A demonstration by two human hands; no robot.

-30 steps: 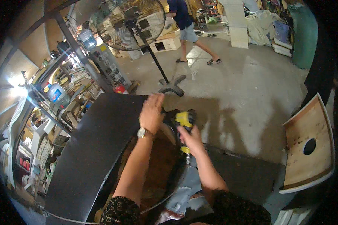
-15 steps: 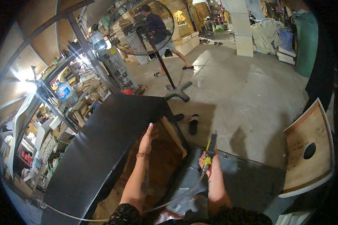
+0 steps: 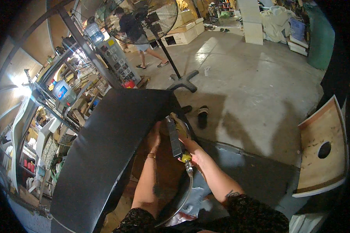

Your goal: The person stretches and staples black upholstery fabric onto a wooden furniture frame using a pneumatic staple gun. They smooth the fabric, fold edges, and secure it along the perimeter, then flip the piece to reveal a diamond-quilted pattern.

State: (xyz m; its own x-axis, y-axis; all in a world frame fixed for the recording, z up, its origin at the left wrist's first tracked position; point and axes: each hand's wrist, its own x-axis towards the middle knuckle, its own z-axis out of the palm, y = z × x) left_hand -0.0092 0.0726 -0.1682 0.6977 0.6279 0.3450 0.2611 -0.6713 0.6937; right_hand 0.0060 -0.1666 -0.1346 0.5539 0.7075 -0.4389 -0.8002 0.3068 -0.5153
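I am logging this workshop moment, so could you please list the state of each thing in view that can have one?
Right hand: closed around the pneumatic tool.
Pneumatic tool: held, nose against the black panel's edge, hose attached.
Left hand: resting on the brown surface under the panel.
Black panel: curved, laid over the frame.
Pedestal fan: upright; spinning cannot be told.
Sandals: lying on the floor, unworn.
Board with round hole: lying flat.

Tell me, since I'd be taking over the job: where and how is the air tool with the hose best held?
Grip the air tool round its long dark body, coming from its right side as the right hand does. The hose trails from its near yellow end, and the left hand steadies the black panel.
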